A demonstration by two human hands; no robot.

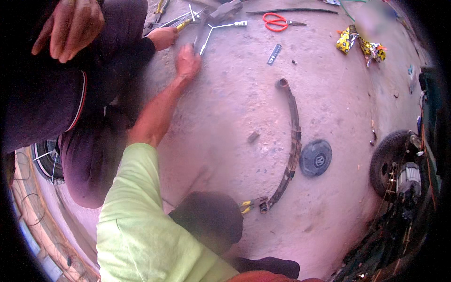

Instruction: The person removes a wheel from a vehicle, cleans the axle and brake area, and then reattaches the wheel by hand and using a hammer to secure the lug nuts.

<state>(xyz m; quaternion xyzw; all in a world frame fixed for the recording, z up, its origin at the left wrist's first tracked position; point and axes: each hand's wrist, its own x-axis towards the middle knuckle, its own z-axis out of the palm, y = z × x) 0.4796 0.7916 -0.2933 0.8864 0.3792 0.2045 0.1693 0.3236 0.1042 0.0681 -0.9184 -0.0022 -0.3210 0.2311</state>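
My left hand (188,63), on a bare forearm below a lime-green sleeve, reaches to the far left of the floor. Its fingers are closed round the handle of a hammer (225,11) with a dark, heavy head. Right beside that hand lies a Y-shaped socket wrench (211,28). A dark-sleeved co-worker's hand (162,38) is just left of mine, near yellow-handled pliers (183,24). My right hand does not show. A curved leaf spring (295,141) with an eye at each end lies right of the middle, beside a round black cap (316,158).
Red-handled scissors (276,22), a dark rod (291,11) and a small blue strip (274,54) lie at the back. Yellow wrappers (347,41) are farther right. A wheel (390,164) with a motor stands at the right edge. The co-worker's other hand (77,28) hangs upper left.
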